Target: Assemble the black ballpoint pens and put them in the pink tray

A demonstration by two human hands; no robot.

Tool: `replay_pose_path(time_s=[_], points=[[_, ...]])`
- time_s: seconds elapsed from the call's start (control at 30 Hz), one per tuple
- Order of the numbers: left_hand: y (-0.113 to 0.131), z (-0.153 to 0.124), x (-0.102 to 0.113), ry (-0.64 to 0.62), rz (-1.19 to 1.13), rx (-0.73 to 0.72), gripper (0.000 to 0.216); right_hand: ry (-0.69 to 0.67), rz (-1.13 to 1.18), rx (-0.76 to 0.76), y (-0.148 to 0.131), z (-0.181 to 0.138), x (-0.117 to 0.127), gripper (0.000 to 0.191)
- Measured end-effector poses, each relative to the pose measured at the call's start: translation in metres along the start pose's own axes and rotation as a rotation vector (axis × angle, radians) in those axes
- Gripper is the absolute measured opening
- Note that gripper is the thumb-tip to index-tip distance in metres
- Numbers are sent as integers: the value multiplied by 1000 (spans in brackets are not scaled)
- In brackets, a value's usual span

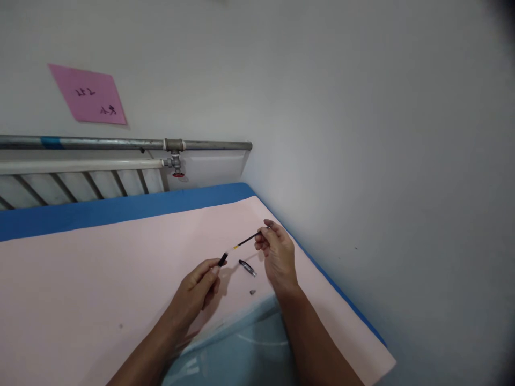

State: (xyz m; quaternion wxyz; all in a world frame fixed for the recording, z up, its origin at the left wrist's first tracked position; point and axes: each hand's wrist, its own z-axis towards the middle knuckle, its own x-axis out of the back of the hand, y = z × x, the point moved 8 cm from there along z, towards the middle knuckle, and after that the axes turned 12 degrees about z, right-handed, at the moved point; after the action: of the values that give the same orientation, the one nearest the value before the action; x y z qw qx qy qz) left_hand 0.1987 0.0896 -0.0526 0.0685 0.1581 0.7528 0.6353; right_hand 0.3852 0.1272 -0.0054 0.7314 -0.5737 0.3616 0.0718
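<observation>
My left hand (199, 289) is closed around a dark pen barrel (222, 260), whose end sticks out past my fingers. My right hand (276, 252) pinches a thin black ink refill (246, 240) with a yellowish tip, held in the air and pointing left toward the barrel. The two parts are a short way apart. Between my hands a black pen cap (247, 267) with a clip lies on the pink sheet (100, 284). A small grey tip piece (252, 292) lies just below it.
The pink sheet covers a blue-edged table (120, 209) set in a corner of white walls. A radiator (80, 182) and metal pipe with a red valve (177, 172) run behind. A pink note (89, 94) hangs on the wall. Clear plastic (237, 348) lies near me.
</observation>
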Motion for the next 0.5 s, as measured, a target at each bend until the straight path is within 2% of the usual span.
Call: replay_pose_path(time_s=[0.2,0.5], points=[[-2,1,1,-16,3,18,47,-16,-31,-7,-1,0,-1,29],[-11,7,7,-66,124,71,51,-123,-171,11,-6,1,-8,26]])
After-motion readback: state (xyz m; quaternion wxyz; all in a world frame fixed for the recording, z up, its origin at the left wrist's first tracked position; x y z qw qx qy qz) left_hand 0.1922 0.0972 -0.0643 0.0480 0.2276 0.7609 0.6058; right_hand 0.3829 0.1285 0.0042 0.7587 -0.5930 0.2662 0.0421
